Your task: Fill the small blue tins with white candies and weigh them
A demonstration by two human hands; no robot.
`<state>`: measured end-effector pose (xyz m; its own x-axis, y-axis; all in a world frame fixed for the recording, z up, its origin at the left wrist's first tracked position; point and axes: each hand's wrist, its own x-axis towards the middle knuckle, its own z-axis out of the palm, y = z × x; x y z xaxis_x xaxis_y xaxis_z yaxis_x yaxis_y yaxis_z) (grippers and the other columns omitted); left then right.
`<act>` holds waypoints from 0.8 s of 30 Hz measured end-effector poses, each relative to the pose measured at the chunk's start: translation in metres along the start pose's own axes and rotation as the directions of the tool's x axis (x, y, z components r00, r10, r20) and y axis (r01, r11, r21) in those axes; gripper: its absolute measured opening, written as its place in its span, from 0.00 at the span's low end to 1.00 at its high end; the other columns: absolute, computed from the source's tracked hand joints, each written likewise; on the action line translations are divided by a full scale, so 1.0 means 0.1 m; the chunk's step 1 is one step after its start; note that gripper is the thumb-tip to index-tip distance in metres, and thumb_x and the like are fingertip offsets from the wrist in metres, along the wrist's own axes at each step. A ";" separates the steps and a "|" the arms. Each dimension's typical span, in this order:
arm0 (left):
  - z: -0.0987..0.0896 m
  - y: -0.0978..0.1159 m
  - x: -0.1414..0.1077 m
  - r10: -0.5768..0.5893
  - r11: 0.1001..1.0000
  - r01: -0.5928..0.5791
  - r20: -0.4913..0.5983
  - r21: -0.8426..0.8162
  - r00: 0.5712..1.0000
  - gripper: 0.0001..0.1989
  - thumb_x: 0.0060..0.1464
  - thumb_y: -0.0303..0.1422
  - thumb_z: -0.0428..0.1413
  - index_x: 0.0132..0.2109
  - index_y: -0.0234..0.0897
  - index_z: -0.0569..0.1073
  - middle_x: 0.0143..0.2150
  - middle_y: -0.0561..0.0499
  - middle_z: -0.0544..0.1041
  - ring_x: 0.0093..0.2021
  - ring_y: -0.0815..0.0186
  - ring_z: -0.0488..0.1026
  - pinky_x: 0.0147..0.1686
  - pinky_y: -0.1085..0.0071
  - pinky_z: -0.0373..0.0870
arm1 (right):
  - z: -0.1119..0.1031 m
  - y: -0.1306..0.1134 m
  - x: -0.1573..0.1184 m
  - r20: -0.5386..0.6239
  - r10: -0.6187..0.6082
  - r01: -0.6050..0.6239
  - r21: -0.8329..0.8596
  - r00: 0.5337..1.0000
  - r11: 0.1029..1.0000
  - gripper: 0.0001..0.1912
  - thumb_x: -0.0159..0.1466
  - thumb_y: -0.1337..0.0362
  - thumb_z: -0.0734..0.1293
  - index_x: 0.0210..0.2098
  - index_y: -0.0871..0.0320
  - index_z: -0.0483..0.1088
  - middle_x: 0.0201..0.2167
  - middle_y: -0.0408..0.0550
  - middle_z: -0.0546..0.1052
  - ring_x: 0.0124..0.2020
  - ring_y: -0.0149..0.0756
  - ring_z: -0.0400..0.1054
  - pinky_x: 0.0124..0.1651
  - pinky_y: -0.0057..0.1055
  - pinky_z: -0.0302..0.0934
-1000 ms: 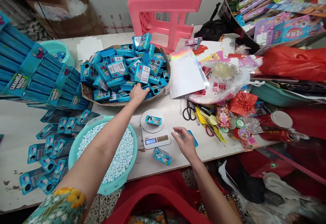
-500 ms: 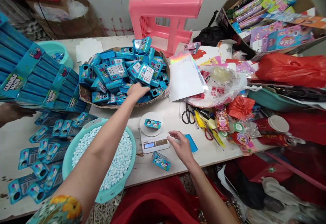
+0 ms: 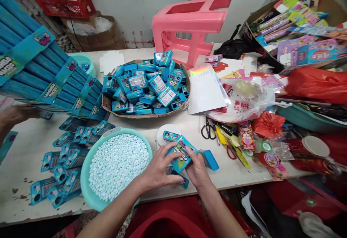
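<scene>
A blue candy box is tilted between my two hands over the scale's front. My right hand grips its right side, thumb on the face. My left hand has its fingers curved over the left side, thumb lower down. Behind them another candy box rests on the round plate of a white scale; its display is hidden. Partly covered by my hands, a third box lies on the table. A blue plastic scoop-like tray sits beside my right hand.
A turquoise basin of pale candies stands left, near several open boxes. Behind is a carton heaped with boxes. Another person's hand is at far left by a blue display stack. Scissors lie right.
My left hand has come back from the heaped carton to the scale, and a candy box is now between both hands. The view has shifted, and the blue tray is now tipped up.
</scene>
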<state>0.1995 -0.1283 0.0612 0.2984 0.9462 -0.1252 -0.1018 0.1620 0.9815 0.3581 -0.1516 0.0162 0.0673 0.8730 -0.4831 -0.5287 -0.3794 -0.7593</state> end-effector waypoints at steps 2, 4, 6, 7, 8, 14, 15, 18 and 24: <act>-0.08 -0.14 0.12 0.029 0.999 -0.027 -0.066 0.034 0.997 0.28 0.31 0.21 0.66 0.44 0.44 0.76 0.54 0.43 0.70 0.59 0.53 0.62 0.61 0.60 0.51 | -0.11 -0.02 -0.03 -0.075 -0.020 0.017 -0.032 0.997 0.999 0.17 0.54 0.56 0.72 0.41 0.57 0.71 0.38 0.48 0.79 0.39 0.43 0.73 0.42 0.39 0.68; -0.19 -0.29 0.36 0.083 0.992 -0.065 -0.161 0.112 0.983 0.26 0.34 0.20 0.64 0.44 0.43 0.76 0.53 0.44 0.70 0.59 0.56 0.61 0.60 0.65 0.52 | -0.24 -0.05 -0.04 -0.110 -0.052 0.042 -0.087 0.993 0.995 0.18 0.51 0.59 0.74 0.40 0.55 0.71 0.36 0.46 0.79 0.37 0.41 0.73 0.41 0.37 0.68; -0.23 -0.43 0.61 0.120 0.963 -0.090 -0.107 0.256 0.987 0.23 0.32 0.18 0.64 0.39 0.41 0.77 0.47 0.44 0.73 0.56 0.57 0.65 0.57 0.69 0.56 | -0.35 -0.05 -0.06 -0.116 -0.060 0.046 -0.120 0.991 0.992 0.18 0.49 0.61 0.74 0.39 0.55 0.72 0.35 0.45 0.79 0.35 0.40 0.73 0.40 0.37 0.68; -0.23 -0.49 0.70 0.115 0.942 -0.092 -0.054 0.322 0.992 0.21 0.31 0.17 0.63 0.36 0.41 0.77 0.42 0.45 0.74 0.52 0.57 0.68 0.54 0.69 0.60 | -0.39 -0.04 -0.08 -0.112 -0.051 0.038 -0.117 0.992 0.992 0.18 0.49 0.61 0.75 0.39 0.54 0.72 0.35 0.45 0.79 0.36 0.40 0.73 0.40 0.38 0.68; -0.23 -0.53 0.76 0.109 0.923 -0.089 -0.032 0.374 0.994 0.19 0.31 0.17 0.63 0.34 0.40 0.77 0.37 0.46 0.74 0.47 0.57 0.71 0.50 0.69 0.62 | -0.42 -0.03 -0.09 -0.111 -0.039 0.028 -0.101 0.993 0.995 0.17 0.49 0.60 0.75 0.39 0.54 0.72 0.36 0.46 0.79 0.36 0.41 0.73 0.41 0.39 0.68; -0.57 -0.17 0.22 0.225 0.855 -0.016 -0.344 0.518 0.912 0.19 0.45 0.32 0.61 0.47 0.42 0.73 0.43 0.45 0.73 0.44 0.57 0.70 0.47 0.66 0.63 | -0.63 0.07 -0.06 -0.130 0.064 -0.062 0.016 0.989 0.998 0.29 0.44 0.42 0.74 0.40 0.50 0.74 0.34 0.50 0.80 0.33 0.48 0.74 0.37 0.49 0.69; -0.72 -0.03 -0.03 0.257 0.841 0.022 -0.436 0.540 0.862 0.20 0.46 0.35 0.61 0.49 0.43 0.72 0.44 0.46 0.73 0.44 0.57 0.70 0.47 0.66 0.64 | -0.63 0.09 -0.04 -0.135 0.078 -0.080 -0.003 0.988 0.997 0.30 0.43 0.40 0.73 0.41 0.50 0.74 0.34 0.52 0.80 0.32 0.48 0.74 0.36 0.49 0.69; -1.30 0.29 -0.97 0.295 0.761 0.298 -0.716 0.577 0.633 0.23 0.46 0.40 0.61 0.50 0.43 0.70 0.46 0.48 0.73 0.46 0.56 0.70 0.50 0.62 0.64 | -0.53 0.13 -0.01 -0.151 0.098 -0.107 -0.051 0.984 0.993 0.33 0.44 0.34 0.68 0.40 0.50 0.75 0.32 0.53 0.79 0.27 0.45 0.73 0.31 0.44 0.69; -2.51 0.03 -2.70 0.181 0.368 0.929 -0.983 0.049 -0.020 0.28 0.47 0.45 0.55 0.53 0.35 0.66 0.48 0.37 0.72 0.48 0.41 0.69 0.46 0.46 0.64 | -0.01 0.26 -0.10 0.157 0.231 -0.238 0.023 0.960 0.971 0.31 0.53 0.36 0.63 0.46 0.50 0.72 0.28 0.46 0.73 0.20 0.32 0.62 0.21 0.34 0.62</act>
<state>-0.1198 -0.3131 0.0612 -0.9575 0.2857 0.0382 0.2859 0.9246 0.2519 0.3448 -0.1705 0.0011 -0.1907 0.7986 -0.5708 -0.5489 -0.5688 -0.6125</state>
